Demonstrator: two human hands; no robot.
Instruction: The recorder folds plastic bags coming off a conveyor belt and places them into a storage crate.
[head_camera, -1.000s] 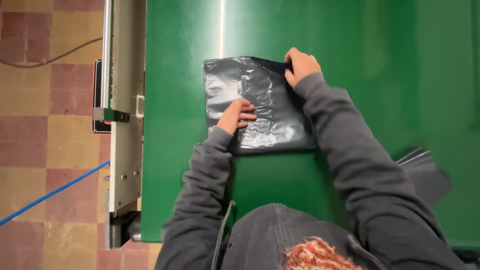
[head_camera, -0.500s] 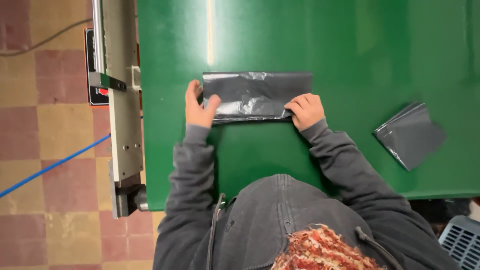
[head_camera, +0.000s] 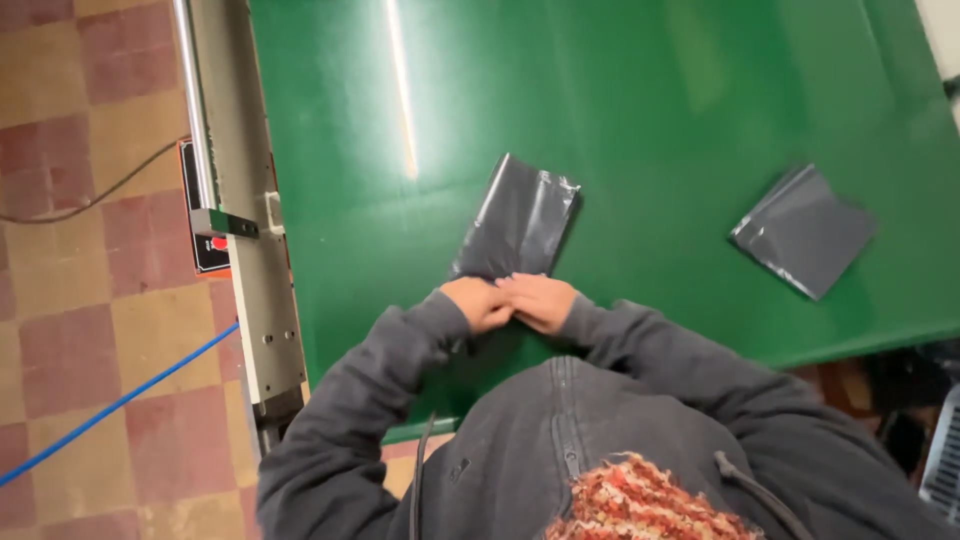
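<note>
Overhead view of a green counter filling the upper and right parts of the frame. A folded dark grey plastic bag lies flat near the centre, its long axis tilted slightly to the right, its near end under the person's hands. The left hand and right hand meet just below centre, touching one another; each grip is pressed together, fingers curled down on the near edge of the bag. A second folded grey bag lies apart at the right of the frame, near the counter's edge. Along the counter's left side runs a metal rail with a bright rod. A checkered tile floor occupies the left of the frame, crossed by a blue line.
</note>
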